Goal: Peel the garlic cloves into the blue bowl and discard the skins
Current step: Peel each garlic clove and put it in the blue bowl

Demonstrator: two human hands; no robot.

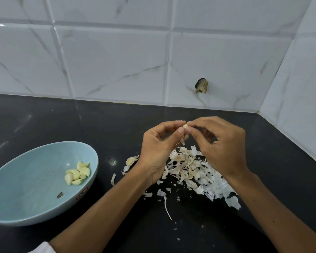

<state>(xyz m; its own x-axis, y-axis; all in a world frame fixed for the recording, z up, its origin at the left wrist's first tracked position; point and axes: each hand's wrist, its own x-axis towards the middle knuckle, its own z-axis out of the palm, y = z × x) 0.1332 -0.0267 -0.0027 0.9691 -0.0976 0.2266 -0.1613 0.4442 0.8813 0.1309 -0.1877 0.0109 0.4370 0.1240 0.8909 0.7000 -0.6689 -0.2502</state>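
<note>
The left hand (pixel 159 148) and the right hand (pixel 221 143) meet above the dark tabletop (pixel 98 125). The fingers (pixel 180 129) of both hands are curled and pinch one small garlic clove (pixel 185 126) between their tips. The left thumb presses on it from the near side, and the right fingertips hold it from the other side. The clove is pale yellow and smooth where it shows. A thin strip of skin (pixel 181 142) hangs down from it, just under the fingers.

Directly below the fingers, a loose pile of skins (pixel 190 167) lies on the tabletop. They are white and cream, dry and curled, and some small flakes are scattered toward the person. Just left of the left hand lies another clove (pixel 130 160) which still has its skin.

Far to the left of the fingers, and nearer to the person, stands the blue bowl (pixel 35 179). Several peeled cloves (pixel 77 173), shiny and light yellow, lie together inside it near its right wall.

Beyond the fingers rises a white tiled wall (pixel 117 61) with a small dark hole (pixel 201 86).
</note>
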